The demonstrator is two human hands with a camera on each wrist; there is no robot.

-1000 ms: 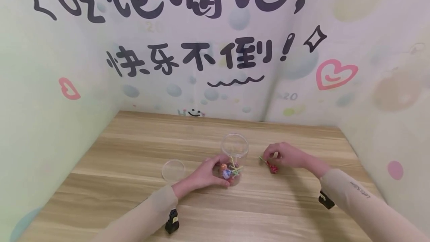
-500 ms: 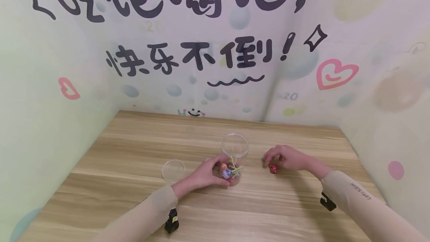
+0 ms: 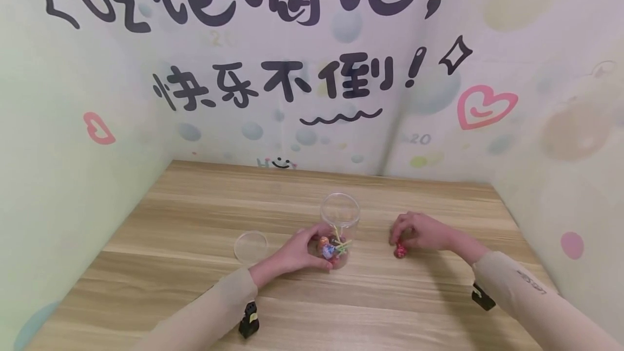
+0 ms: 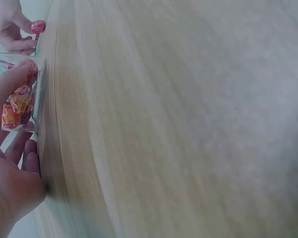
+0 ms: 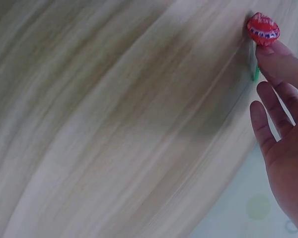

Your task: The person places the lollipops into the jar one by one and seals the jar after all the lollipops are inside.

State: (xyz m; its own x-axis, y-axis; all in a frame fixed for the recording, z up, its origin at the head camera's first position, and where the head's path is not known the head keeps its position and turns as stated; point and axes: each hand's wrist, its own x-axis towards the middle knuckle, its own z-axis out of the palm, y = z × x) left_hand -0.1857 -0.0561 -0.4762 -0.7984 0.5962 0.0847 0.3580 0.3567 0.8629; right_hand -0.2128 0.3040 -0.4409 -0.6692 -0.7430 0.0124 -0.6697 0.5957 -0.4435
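A clear plastic jar point(image 3: 340, 215) stands upright on the table, holding several wrapped lollipops point(image 3: 327, 249) with pale sticks. My left hand point(image 3: 297, 251) curves round the jar's lower left side, thumb in front and fingers behind. To the right of the jar, my right hand point(image 3: 420, 232) pinches a red-wrapped lollipop point(image 3: 400, 252) just under its head. In the right wrist view, the thumb presses near the red lollipop head point(image 5: 263, 29), and a bit of green stick shows below it. Orange and red wrappers point(image 4: 20, 101) show through the jar wall in the left wrist view.
A round clear lid point(image 3: 251, 247) lies flat on the wood-grain table point(image 3: 195, 205), left of the jar and close to my left wrist. Printed walls point(image 3: 292, 140) close in the table at the back and both sides.
My right hand has shifted slightly right, away from the jar, and its fingers have closed on the red lollipop, which has turned a little. The left hand and jar stay put.
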